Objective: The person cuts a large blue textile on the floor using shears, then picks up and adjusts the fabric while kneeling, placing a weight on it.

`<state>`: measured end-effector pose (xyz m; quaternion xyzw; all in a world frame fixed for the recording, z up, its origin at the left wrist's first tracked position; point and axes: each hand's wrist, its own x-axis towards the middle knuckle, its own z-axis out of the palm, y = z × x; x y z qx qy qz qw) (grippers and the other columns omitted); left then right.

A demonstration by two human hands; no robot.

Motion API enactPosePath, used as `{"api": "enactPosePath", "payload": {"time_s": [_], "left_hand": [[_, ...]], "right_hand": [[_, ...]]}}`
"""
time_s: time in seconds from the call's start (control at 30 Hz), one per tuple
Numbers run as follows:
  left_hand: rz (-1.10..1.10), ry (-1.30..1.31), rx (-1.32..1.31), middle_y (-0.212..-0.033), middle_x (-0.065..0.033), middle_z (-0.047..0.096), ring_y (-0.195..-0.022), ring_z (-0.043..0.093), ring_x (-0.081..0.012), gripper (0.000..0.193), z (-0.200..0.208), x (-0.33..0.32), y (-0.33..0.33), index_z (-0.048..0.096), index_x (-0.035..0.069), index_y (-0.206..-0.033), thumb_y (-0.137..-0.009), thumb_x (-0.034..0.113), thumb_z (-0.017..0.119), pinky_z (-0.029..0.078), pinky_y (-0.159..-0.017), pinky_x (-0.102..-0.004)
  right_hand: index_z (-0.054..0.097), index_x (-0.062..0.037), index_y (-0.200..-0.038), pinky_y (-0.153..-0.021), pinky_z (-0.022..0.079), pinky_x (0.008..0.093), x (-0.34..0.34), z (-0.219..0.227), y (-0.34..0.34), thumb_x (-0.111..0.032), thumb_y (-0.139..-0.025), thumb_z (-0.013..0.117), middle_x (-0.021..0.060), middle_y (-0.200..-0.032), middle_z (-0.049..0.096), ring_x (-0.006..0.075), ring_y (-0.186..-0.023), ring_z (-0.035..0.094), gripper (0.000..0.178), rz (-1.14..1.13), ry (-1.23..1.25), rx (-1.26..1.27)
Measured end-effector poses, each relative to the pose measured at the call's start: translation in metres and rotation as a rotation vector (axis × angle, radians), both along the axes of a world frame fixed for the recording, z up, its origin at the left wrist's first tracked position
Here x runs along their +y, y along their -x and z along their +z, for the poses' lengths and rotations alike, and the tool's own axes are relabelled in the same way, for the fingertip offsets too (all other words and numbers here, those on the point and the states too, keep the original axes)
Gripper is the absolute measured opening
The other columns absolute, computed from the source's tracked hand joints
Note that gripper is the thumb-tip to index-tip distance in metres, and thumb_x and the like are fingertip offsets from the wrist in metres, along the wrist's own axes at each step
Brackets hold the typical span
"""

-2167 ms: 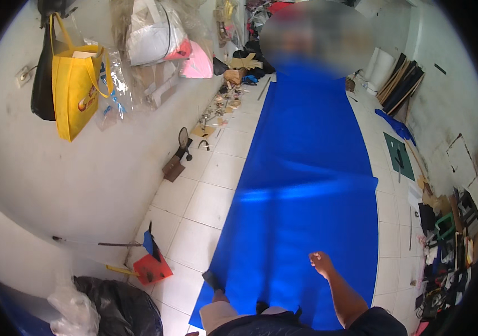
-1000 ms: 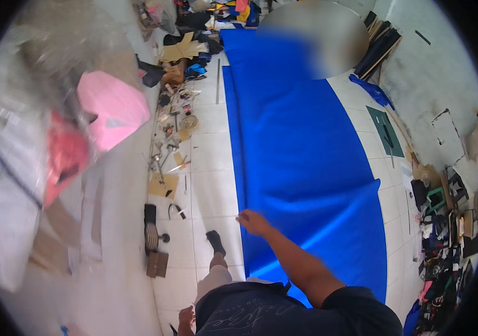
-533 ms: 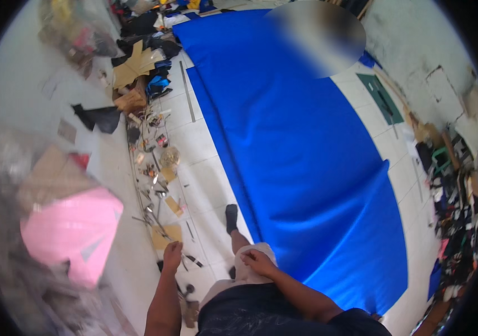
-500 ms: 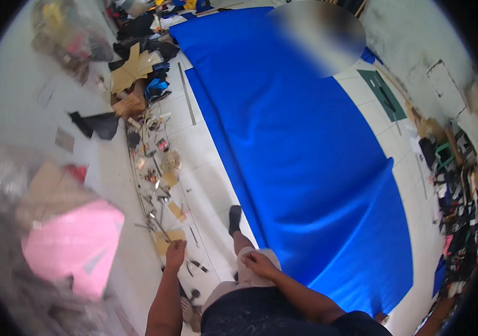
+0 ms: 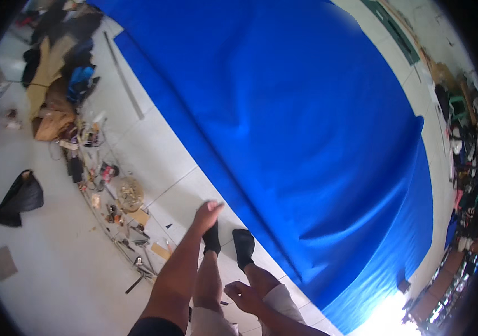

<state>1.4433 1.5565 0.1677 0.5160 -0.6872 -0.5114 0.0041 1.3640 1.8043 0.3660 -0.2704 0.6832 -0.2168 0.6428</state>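
**Tiled floor (image 5: 144,137) under blue sheet (image 5: 306,112) poses slip risk**

The rippled sheet lies just beside socked feet (image 5: 243,246); left hand (image 5: 209,215) and right hand (image 5: 243,297) look empty, loosely curled. A step onto its edge could drag it, creasing it or costing footing.

left hand (image 5: 207,215) near blue sheet (image 5: 317,140); right hand (image 5: 244,296) beside shorts (image 5: 285,305)

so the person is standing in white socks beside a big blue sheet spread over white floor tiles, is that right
Not quite: the socks are black, not white, as the head view shows. The person is standing beside a big blue sheet spread over white floor tiles, as you say.
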Motion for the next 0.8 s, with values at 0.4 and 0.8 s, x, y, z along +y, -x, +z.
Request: {"api": "enactPosePath", "payload": {"time_s": [0.4, 0.8], "left_hand": [[0.787, -0.665, 0.332, -0.119, -0.0127, 0.055, -0.108, 0.053, -0.0232, 0.067, -0.127, -0.155, 0.113, 0.046, 0.002, -0.127, -0.079, 0.043, 0.068, 0.038, -0.096, -0.0384], [0.975, -0.231, 0.787, -0.100, -0.0060, 0.061, -0.094, 0.057, -0.0131, 0.037, -0.024, -0.190, 0.120, 0.053, 0.006, -0.115, -0.083, 0.016, 0.070, 0.047, -0.077, -0.0242]], "right_hand": [[0.053, 0.0040, -0.112, -0.082, 0.049, 0.0269, -0.065, 0.005, -0.006, -0.017, -0.097, 0.048, 0.0100, -0.098, 0.064, 0.0161, -0.094, 0.062, 0.026, -0.545, -0.285, -0.518], [0.053, 0.0017, -0.109, -0.076, 0.052, 0.0288, -0.066, -0.010, -0.034, -0.016, -0.097, 0.050, 0.0064, -0.093, 0.058, 0.0146, -0.087, 0.059, 0.022, -0.519, -0.367, -0.430]]}}
